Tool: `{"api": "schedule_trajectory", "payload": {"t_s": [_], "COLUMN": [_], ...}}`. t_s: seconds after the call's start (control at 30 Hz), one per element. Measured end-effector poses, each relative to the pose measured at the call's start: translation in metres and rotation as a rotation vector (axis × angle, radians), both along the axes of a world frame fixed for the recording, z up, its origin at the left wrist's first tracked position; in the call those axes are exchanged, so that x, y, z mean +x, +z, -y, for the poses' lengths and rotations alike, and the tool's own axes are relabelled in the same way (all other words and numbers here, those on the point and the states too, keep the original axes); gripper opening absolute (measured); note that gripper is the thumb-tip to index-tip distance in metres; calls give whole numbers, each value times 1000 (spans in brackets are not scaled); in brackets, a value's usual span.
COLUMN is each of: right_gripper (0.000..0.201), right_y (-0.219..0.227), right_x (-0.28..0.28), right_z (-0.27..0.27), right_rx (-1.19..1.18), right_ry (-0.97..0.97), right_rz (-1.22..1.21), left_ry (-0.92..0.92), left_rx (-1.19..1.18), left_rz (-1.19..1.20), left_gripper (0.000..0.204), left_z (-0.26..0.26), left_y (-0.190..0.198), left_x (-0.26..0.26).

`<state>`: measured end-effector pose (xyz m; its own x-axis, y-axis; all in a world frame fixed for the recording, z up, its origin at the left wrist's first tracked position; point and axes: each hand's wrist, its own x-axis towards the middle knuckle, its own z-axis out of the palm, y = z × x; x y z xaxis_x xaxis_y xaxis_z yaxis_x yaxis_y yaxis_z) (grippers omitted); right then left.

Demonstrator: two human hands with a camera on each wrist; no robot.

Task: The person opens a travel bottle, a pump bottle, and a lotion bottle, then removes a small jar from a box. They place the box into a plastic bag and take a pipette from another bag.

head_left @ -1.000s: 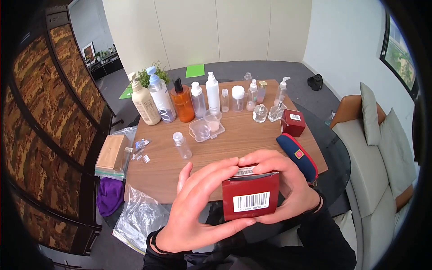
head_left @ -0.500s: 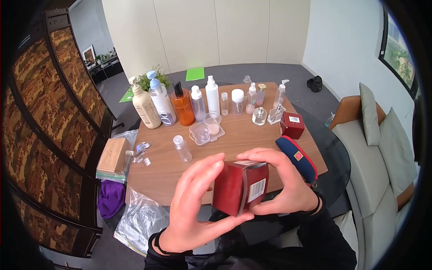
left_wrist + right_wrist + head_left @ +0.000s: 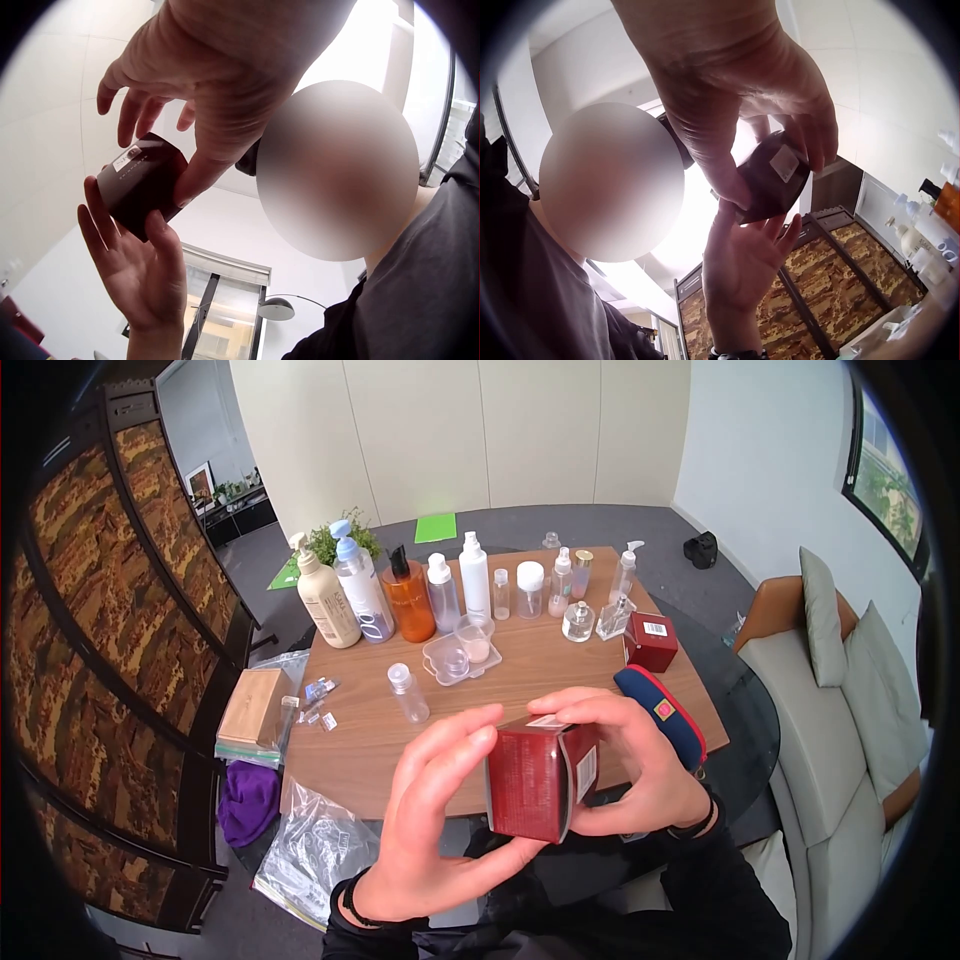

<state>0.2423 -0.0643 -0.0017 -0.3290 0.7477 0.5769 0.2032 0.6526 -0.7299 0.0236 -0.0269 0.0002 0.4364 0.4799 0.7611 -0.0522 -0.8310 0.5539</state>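
A dark red box (image 3: 528,780) with a white barcode label is held up between both hands, over the near edge of the table. My left hand (image 3: 435,815) holds it from the left, thumb under the lower edge and fingertips by the upper left edge. From the other side my right hand (image 3: 645,775) grips it, fingers over the top and thumb low. The wrist views show the box (image 3: 142,184) from below, between the thumbs and fingers. Beyond the hands stands a small clear bottle (image 3: 408,695) with a white cap.
The wooden table (image 3: 340,760) bears a row of bottles, including an amber pump bottle (image 3: 408,600), and a clear plastic case (image 3: 462,658). At the right are another red box (image 3: 650,642) and a navy pouch (image 3: 660,715). A plastic bag (image 3: 315,850) lies at the left.
The box has turned in the hands: its barcode side faced me, now it points right and a plain red side shows. The left fingers have shifted from the top to its left edge.
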Motion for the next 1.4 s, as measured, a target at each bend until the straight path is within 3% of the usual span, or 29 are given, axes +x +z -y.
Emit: {"api": "schedule_trajectory", "payload": {"t_s": [0.07, 0.17, 0.3, 0.47, 0.57, 0.67, 0.73, 1.33, 1.4], "right_gripper": [73, 74, 77, 81, 86, 77, 69, 71, 68], "right_y": [-4, -8, -17, -24, -13, -5, -7, -5, -3], "right_x": [-3, -9, -10, -13, -13, -9, -8, -10, -7], "right_z": [1, -3, -7, -6, 0, -2, -3, 2, 0], "right_rx": [-38, 22, 129, 300, 240, 254, 243, 116, 189], "right_ry": [25, 4, -2, -211, -205, -126, -98, -130, -121], "right_rz": [-85, -176, -240, -75, 56, 68, 22, -4, 42], "left_ry": [52, -15, -31, 20, 32, 54, 35, 23, 16], "left_rx": [-18, -67, -101, -78, -102, -79, -46, -62, -60], "left_rz": [-37, 70, -104, -173, -107, -18, -31, -33, -39], "left_gripper": [86, 85, 89, 98, 93, 86, 87, 84, 84], "left_z": [3, -3, 5, 5, 2, 0, 1, 2, 3], "left_y": [5, -9, -2, -1, -5, -6, -4, -6, -4], "left_x": [1, 2, -5, -2, -3, -2, -3, -2, -2]}}
